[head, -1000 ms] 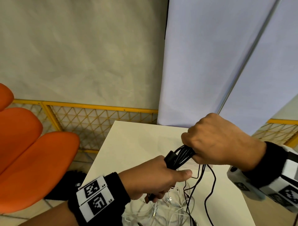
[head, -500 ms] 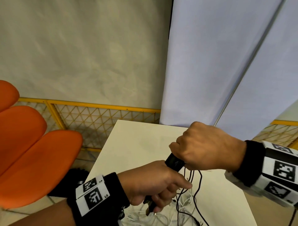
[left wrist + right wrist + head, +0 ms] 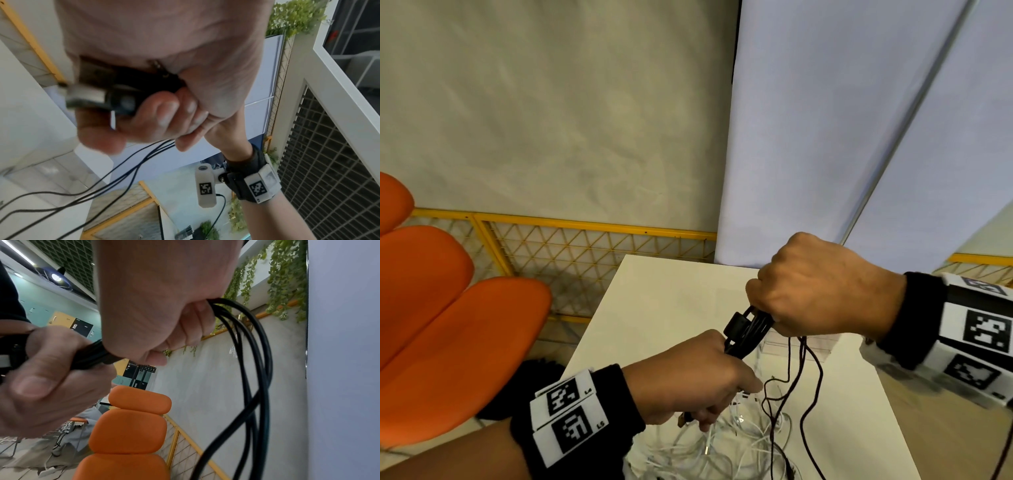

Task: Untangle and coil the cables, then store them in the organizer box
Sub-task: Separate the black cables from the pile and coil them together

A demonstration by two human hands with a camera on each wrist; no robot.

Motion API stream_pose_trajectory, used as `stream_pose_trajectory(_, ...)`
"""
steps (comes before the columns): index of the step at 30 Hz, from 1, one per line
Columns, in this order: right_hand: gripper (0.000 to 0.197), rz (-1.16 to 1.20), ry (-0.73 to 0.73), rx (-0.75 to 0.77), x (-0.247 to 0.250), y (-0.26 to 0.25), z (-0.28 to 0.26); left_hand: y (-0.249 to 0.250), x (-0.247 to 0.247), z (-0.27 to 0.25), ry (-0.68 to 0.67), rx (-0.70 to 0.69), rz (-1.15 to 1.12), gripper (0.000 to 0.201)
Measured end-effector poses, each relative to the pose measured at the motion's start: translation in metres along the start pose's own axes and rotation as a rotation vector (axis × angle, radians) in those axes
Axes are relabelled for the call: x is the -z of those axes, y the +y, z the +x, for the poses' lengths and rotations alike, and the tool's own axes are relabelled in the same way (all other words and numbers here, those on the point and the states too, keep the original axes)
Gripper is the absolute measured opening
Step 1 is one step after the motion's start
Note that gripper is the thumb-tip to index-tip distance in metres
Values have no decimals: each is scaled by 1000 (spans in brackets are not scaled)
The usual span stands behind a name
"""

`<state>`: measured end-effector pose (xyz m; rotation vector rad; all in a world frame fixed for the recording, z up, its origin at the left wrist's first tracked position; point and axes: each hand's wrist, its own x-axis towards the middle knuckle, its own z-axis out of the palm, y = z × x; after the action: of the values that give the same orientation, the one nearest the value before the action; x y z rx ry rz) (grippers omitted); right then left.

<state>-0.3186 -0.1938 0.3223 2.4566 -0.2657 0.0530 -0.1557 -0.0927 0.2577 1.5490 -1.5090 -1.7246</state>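
Running as a short thick bundle between the two fists, the black cable is the thing in hand: several turns of it lie side by side, their long axis slanting from low on the left up to the right, raised above the worktop. The left hand has its fingers curled round the lower end, where the left wrist view shows a metal plug pinched against the fingers. The right hand is clenched over the upper end of the bundle, directly above and to the right of the left, the two nearly touching. From the right fist the gathered loops hang down in long arcs, and thin dark strands trail on to the worktop.

By my reading the coiling of this cable is partly done, with slack left to gather. The loose length falls from the right hand's side, so that hand is the nearer one to draw up the next turn, while the left serves as anchor at the plug end.

Below the hands a heap of white cables lies on the worktop, the dark strands crossing it; whether they are caught in it I cannot tell. A clear box edge, possibly the organizer, shows just behind the bundle.
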Motion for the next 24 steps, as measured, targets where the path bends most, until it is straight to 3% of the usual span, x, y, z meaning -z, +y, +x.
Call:
stream_pose_trajectory(5, 20, -9, 23, 8, -1, 2, 3, 16, 9, -6, -106, -83, 45, 28)
stream_pose_trajectory(8, 24, 24, 17, 49, -2, -3, 6, 20, 17, 1, -6, -184, -115, 61)
stream_pose_trajectory(10, 30, 83, 14, 88, -6, -11, 7, 24, 18, 6, 39, -235, -154, 60)
stream_pose_trajectory(13, 37, 146, -22, 140, -10, -19, 9, 29, 11, 11, -84, -182, -110, 24)
stream_pose_trajectory(14, 37, 124, -36, 138, -8, -20, 9, 28, 9, 12, -125, -122, -111, 23)
stream_pose_trajectory(18, 34, -4, -50, 103, 1, -16, 12, 26, 5, 11, -175, 65, -125, 44)
stream_pose_trajectory(21, 31, -12, -85, 112, 1, -15, 12, 29, 4, 9, -136, 73, -105, 52)
stream_pose_trajectory(24, 39, 33, -95, 82, -1, -13, 12, 27, 3, 10, -71, 52, -43, 51)
